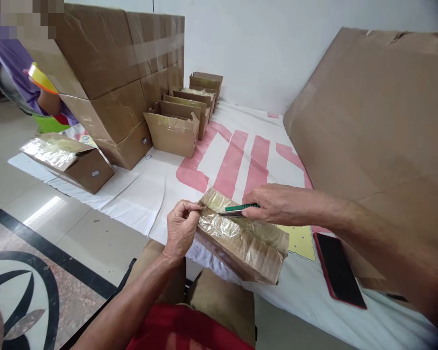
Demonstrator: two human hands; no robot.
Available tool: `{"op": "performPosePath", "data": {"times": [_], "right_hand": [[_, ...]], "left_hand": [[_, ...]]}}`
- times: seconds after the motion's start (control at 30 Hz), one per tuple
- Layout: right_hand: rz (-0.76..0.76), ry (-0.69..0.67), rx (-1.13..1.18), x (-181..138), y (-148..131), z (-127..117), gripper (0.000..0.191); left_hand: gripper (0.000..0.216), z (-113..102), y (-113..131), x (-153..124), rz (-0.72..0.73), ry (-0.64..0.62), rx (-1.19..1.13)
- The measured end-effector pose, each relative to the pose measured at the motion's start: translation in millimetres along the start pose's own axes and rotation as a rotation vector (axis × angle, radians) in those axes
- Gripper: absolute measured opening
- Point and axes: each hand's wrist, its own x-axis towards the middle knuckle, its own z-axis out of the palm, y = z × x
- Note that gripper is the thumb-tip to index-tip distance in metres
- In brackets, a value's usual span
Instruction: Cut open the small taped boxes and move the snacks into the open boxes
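Observation:
A small cardboard box wrapped in clear tape (246,243) lies on the white sheet just beyond my knees. My left hand (180,228) is closed in a pinch on a strip of tape at the box's near left corner. My right hand (273,204) is closed on a green-handled utility knife (239,210), whose blade points left and lies on the box's top next to my left fingers.
A dark phone in a red case (337,270) lies on the sheet (138,194) to the right. Large cardboard sheets (375,121) lean on the right. Stacked big boxes (109,82) and several small open boxes (173,131) stand at the back left. A person's arm (49,99) shows far left.

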Motion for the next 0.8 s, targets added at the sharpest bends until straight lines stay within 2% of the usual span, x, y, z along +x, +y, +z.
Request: {"op": "performPosePath", "data": {"times": [0.2,0.5,0.6,0.7,0.8], "right_hand": [[0.129,-0.053,0.132,-28.1,11.9,4.7,0.031],[0.091,-0.054,0.298,-42.1,30.4,21.5,0.033],[0.13,-0.037,0.361,-43.6,28.9,26.0,0.035],[0.166,-0.025,0.421,-45.3,21.5,29.5,0.037],[0.142,0.059,0.342,-46.1,16.3,33.8,0.035]], "left_hand": [[0.011,7.1,-5.6,-1.6,0.0,-0.055,-0.001],[0.012,8.6,-5.1,-3.1,-0.008,-0.082,0.059],[0.016,3.9,5.3,1.6,-0.026,-0.205,0.128],[0.019,-0.3,16.7,8.4,0.012,-0.345,0.291],[0.014,-0.8,21.7,12.3,0.07,-0.385,0.373]]}}
